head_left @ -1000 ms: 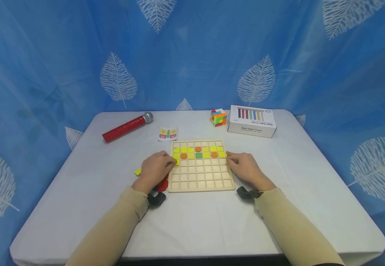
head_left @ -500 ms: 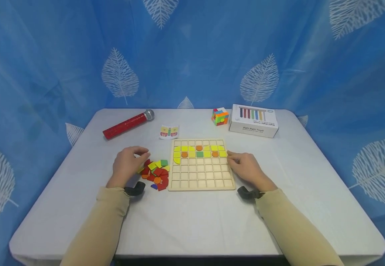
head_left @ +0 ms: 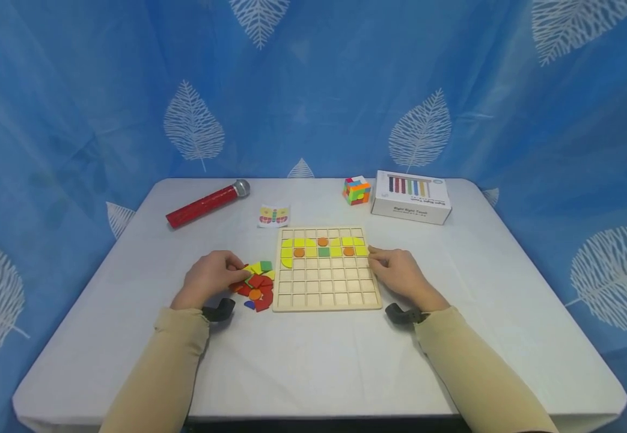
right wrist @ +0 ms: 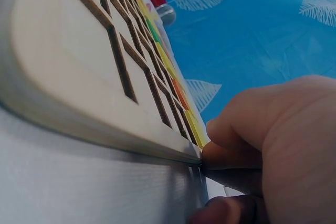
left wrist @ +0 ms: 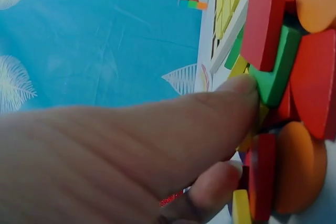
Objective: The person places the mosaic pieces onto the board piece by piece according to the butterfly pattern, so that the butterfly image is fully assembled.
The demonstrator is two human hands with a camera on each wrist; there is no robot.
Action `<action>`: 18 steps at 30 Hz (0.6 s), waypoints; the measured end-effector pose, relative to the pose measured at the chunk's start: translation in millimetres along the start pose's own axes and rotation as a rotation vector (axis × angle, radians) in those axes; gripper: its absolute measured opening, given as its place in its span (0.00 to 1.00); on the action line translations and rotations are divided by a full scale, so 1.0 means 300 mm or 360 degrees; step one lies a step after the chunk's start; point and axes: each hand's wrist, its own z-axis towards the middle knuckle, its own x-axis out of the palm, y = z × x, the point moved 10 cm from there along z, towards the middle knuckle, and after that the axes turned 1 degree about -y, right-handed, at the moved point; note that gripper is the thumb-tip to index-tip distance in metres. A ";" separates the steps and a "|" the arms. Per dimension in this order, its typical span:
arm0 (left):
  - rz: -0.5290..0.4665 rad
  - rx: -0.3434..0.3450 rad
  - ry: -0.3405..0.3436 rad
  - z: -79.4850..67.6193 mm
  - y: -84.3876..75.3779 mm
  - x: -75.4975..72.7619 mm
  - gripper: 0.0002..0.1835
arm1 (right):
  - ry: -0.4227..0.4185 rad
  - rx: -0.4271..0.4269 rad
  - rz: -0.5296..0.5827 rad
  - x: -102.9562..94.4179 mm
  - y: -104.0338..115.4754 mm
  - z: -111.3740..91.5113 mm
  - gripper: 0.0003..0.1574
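My left hand (head_left: 210,278) reaches into a pile of coloured wooden pieces (head_left: 261,294) left of a wooden grid board (head_left: 326,288). In the left wrist view, the thumb (left wrist: 210,108) is at a green piece (left wrist: 278,66), with a fingertip apart below it among yellow and red pieces. My right hand (head_left: 400,273) holds the board's right edge, its fingers curled at the rim. In the board's upper rows lie yellow pieces, orange discs (head_left: 299,252) and a green square (head_left: 324,252). A yellow quarter-round (head_left: 287,263) sits in the left column.
A small picture card (head_left: 273,216) with a butterfly-like pattern lies behind the board. A red microphone (head_left: 207,203) is at the back left. A puzzle cube (head_left: 356,191) and a white box (head_left: 410,197) stand at the back right of the white-covered table (head_left: 318,373).
My left hand has left the board's left edge, moved left, then come down onto the pile. A yellow quarter-round shows in the left column. My right hand stays at the board's edge.
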 end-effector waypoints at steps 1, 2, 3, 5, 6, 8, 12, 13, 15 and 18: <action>-0.0003 -0.0003 0.0003 0.000 -0.001 0.002 0.21 | -0.0002 -0.0002 -0.0003 -0.002 -0.001 0.000 0.22; 0.0001 -0.0005 0.0001 0.001 -0.003 0.002 0.21 | -0.0004 -0.0003 -0.0002 -0.003 -0.002 0.000 0.22; 0.0005 -0.0002 -0.0001 0.001 -0.006 0.003 0.21 | -0.0004 -0.0004 -0.0003 -0.004 -0.002 0.000 0.22; 0.0011 0.0007 -0.0023 0.000 -0.011 -0.002 0.20 | -0.0005 -0.0006 0.0000 -0.003 -0.004 -0.001 0.22; 0.0012 0.0011 -0.0047 0.000 -0.013 -0.007 0.19 | -0.0005 -0.0007 0.0003 -0.002 -0.004 -0.001 0.22; -0.0004 0.0020 -0.0104 -0.002 -0.018 -0.020 0.18 | -0.0007 -0.0004 0.0005 -0.002 -0.005 -0.001 0.22; -0.0081 0.0057 -0.0218 -0.004 -0.030 -0.042 0.17 | -0.0012 0.0001 0.0007 -0.002 -0.007 -0.002 0.22; -0.0115 0.0071 -0.0233 -0.003 -0.034 -0.042 0.17 | -0.0013 0.0003 0.0009 -0.003 -0.008 -0.001 0.22; -0.0173 0.0118 -0.0254 -0.002 -0.052 -0.034 0.17 | -0.0016 0.0007 0.0011 -0.004 -0.007 -0.001 0.22; -0.0245 0.0191 -0.0258 -0.001 -0.094 -0.005 0.16 | -0.0013 -0.0001 0.0007 -0.004 -0.004 0.001 0.22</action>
